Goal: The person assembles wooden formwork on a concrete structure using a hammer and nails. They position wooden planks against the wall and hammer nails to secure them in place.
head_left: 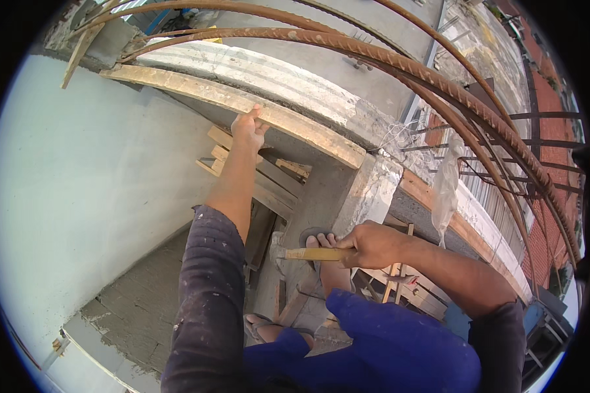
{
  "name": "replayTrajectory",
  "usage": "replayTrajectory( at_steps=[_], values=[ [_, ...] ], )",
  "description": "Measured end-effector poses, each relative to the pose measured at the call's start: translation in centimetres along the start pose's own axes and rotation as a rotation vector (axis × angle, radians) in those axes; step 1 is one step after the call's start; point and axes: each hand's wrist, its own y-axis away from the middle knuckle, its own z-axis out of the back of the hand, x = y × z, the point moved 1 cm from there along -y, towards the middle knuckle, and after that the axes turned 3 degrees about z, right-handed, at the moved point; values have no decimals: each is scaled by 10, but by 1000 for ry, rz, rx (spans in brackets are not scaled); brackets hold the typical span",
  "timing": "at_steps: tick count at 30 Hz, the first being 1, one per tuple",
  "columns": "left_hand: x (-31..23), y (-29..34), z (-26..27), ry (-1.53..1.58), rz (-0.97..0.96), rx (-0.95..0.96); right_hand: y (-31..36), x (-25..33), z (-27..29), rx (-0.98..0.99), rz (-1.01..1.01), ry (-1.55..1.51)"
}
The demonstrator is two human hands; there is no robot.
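Note:
My left hand [250, 130] is closed on the lower edge of a long wooden plank [196, 87], its thumb against the plank's face. That plank runs along a white-smeared concrete ledge [269, 72], from the upper left toward the middle. Lower and to the right, my right hand [377, 245] grips a hammer [318, 253] by its yellowish wooden handle. The metal hammer head points left, above my feet and apart from the plank. Whether a nail is in the plank, I cannot tell.
Rusty rebar rods [347, 44] arch over the ledge and down the right side. A plastic bag [446, 187] hangs at the right near thin wires. Loose boards [269, 187] lie below the plank. My sandalled foot [269, 327] stands among boards. A pale wall [98, 177] fills the left.

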Motion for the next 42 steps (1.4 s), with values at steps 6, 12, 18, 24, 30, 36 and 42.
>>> replayTrajectory(
  at_steps=[6,12,18,24,30,36,42],
  values=[
    [-2,-7,-1,-29,-47,8,4,-60,2,-460,-317,160],
    [-3,-9,-3,3,-44,31,-4,-15,-2,139,1,22],
    [-5,-15,-3,68,-36,107,-8,-50,6,-420,-343,211],
    [-1,-19,4,48,-29,77,-8,-33,6,-72,-76,71],
    [-1,-15,2,64,-32,132,-2,-6,12,-115,-222,76],
    [-2,-15,-1,46,-64,35,-27,-65,1,-389,-374,-143],
    [-2,-14,-1,63,-88,78,-19,-42,-4,-149,-82,127]
  ],
)
